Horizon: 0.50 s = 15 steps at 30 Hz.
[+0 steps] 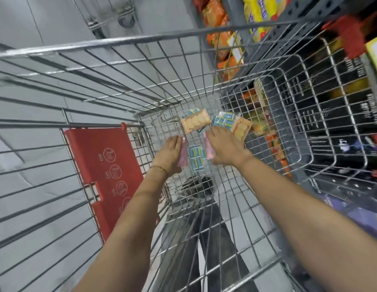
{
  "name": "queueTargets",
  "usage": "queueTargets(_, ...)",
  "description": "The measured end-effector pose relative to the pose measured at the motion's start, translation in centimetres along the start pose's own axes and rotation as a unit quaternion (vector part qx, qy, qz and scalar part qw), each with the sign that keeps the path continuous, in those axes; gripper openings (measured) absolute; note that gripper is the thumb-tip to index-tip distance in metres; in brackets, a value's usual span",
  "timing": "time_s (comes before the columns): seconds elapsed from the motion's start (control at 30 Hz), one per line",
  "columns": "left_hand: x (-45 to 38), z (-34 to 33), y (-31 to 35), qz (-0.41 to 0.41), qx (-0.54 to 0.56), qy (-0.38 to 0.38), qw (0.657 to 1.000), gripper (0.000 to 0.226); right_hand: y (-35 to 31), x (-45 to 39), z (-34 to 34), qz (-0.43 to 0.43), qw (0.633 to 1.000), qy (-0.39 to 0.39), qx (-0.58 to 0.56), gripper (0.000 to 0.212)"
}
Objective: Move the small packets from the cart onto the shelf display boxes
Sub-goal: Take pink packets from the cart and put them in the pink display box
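Forearms, two, bare, reach from the lower frame down into the basket of a wire cart (pixel 141 42).

Left hand (pixel 170 153): back toward the camera, a thin bracelet (pixel 160 169) at the wrist, fingers closed on a pink packet (pixel 182 158) that shows along the hand's inner edge.

Right hand (pixel 223 148): back toward the camera, fingers closed on a second pink packet (pixel 209 147), which shows at the thumb side.

Blue packet (pixel 196 158): lies flat on the cart floor between the two hands, just beside each, free of both.

Biscuit packet (pixel 195 122): pale orange, round biscuits showing through, on the cart floor beyond the hands.

Blue packets, a small cluster (pixel 222 121): on the cart floor beyond the right hand, next to the biscuit packet.

Second biscuit packet (pixel 241 129): tilted, by the right wall of the cart, just beyond the right hand's fingers.

Red child-seat flap (pixel 103 165): plastic, with round white symbols, at the left inside wall of the cart.

Shelf (pixel 288 28): dark metal, to the right of the cart, stocked with orange bags (pixel 215 13) and yellow packs (pixel 257 11); lower tiers are seen only through the cart mesh, blurred.

Floor (pixel 46 20): grey, visible beyond and beneath the cart; the person's dark trousers (pixel 210 218) show through the mesh below.
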State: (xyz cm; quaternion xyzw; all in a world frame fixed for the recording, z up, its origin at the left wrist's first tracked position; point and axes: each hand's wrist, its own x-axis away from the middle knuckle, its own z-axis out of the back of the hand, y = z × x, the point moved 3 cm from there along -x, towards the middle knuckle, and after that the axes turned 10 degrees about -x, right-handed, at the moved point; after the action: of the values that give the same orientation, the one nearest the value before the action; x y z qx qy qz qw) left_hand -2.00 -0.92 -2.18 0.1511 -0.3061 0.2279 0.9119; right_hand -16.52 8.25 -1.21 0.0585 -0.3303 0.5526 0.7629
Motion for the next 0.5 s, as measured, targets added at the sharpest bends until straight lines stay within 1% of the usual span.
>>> queueTargets(0.1,1.8,3.4,1.6,-0.023,0.001,0.025,0.999,0.099,-0.2,2.5,2.7,-0.020,0.998,0.024,-0.050,0.081)
queueTargets(0.13,2.4,5.1,2.5,-0.043,0.002,0.041,0.998,0.098,-0.1,3.9,4.2,-0.028,0.997,0.036,-0.056,0.083)
queueTargets(0.2,3.7,8.1,4.5,-0.087,0.000,0.071,0.994,0.096,0.0,7.3,6.9,-0.046,0.993,0.091,-0.064,0.082)
queueTargets(0.3,5.7,13.0,8.2,-0.155,-0.012,0.114,0.981,0.099,0.5,13.4,11.0,-0.077,0.973,0.191,-0.104,0.062)
queueTargets(0.33,6.4,14.5,9.6,-0.177,-0.016,0.122,0.976,0.101,0.7,15.5,12.1,-0.092,0.968,0.205,-0.116,0.064)
queueTargets(0.4,7.9,18.0,13.1,-0.233,-0.025,0.146,0.961,0.102,1.2,20.2,14.4,-0.129,0.953,0.242,-0.127,0.081)
queueTargets(0.47,9.4,21.2,17.2,-0.306,-0.047,0.200,0.930,0.102,1.9,25.7,16.3,-0.170,0.930,0.296,-0.139,0.088)
queueTargets(0.5,10.1,22.7,19.7,-0.336,-0.063,0.208,0.916,0.103,2.4,29.0,17.1,-0.193,0.913,0.328,-0.147,0.089)
